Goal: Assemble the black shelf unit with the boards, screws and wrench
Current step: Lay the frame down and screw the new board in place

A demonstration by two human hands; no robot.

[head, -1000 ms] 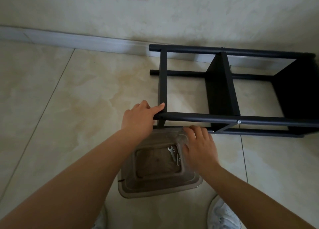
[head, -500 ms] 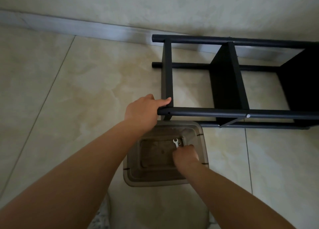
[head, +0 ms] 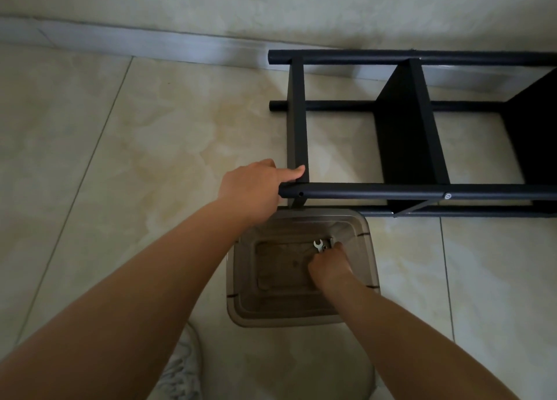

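Observation:
The black shelf unit [head: 407, 128] lies on its side on the tiled floor, with boards set between four black tubes. My left hand [head: 253, 188] grips the end of the near upper tube [head: 391, 191], its forefinger laid against the end board [head: 297, 122]. A clear plastic bin [head: 369, 258] stands just in front of the shelf. My right hand [head: 330, 264] is down inside it, fingers curled over small metal parts beside a silver wrench [head: 319, 245]. What the fingers hold is hidden.
A wall with a grey skirting board [head: 150, 45] runs close behind the shelf. My white shoe [head: 180, 369] shows at the bottom edge, left of the bin. Bare floor tiles spread out to the left.
My right hand left the bin's far rim and reached down into the bin next to the wrench. My left hand kept its grip on the tube end.

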